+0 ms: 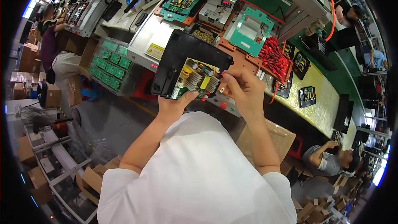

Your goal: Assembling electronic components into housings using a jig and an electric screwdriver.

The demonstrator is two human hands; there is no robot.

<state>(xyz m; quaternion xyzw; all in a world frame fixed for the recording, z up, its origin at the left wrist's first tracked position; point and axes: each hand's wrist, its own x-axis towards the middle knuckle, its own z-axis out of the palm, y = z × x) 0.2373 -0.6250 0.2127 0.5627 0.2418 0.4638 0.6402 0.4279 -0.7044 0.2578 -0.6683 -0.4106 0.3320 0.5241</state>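
My left hand [176,105] holds a black plastic housing [172,54] from below, tilted up in front of my chest. In its lower right part sits a circuit board [197,79] with capacitors, a coil and finned heatsinks; my left thumb lies at the board's near edge. At the right edge of the housing, my right hand [246,91] pinches a small red piece [224,74] between thumb and fingertips. Most of that piece is hidden, so I cannot tell its exact kind. Beyond the right hand lies a heap of red leads [273,58] in a tray.
Behind the housing are a bin of small brass-coloured screws [203,36], a grey machine with a red display [222,4] and green fixture plates [253,29]. Green circuit boards [110,64] fill a tray at left. More black housings [307,96] lie on the right bench. Co-workers sit at both sides.
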